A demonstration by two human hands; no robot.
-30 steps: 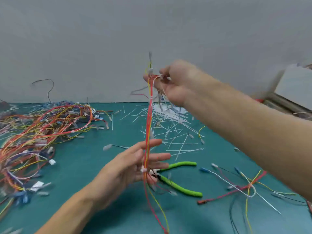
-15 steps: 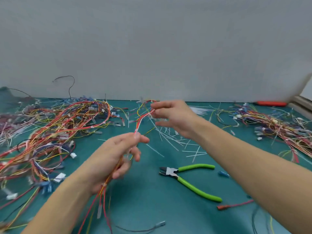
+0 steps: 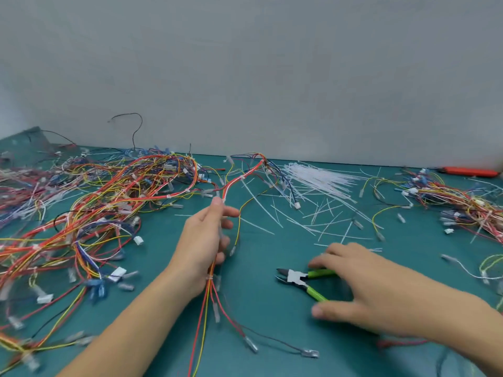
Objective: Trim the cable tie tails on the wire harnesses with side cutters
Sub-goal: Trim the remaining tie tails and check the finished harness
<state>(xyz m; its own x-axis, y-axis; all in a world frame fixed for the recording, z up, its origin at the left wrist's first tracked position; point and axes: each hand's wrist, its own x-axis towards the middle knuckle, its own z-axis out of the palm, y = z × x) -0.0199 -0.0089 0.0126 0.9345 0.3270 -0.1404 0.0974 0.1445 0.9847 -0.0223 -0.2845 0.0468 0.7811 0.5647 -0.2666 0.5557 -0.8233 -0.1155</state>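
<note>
Teal mat (image 3: 258, 322); left hand (image 3: 202, 240) grips wire harness (image 3: 236, 180); right hand (image 3: 353, 284) spread over side cutters (image 3: 296, 278).

No legible text anywhere.

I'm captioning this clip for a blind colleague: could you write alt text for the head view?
A person's left hand holds a red, orange and yellow wire harness above a teal work mat, while the right hand reaches onto green-handled side cutters lying there. Tangled harness piles and loose white cable ties lie around.
</note>
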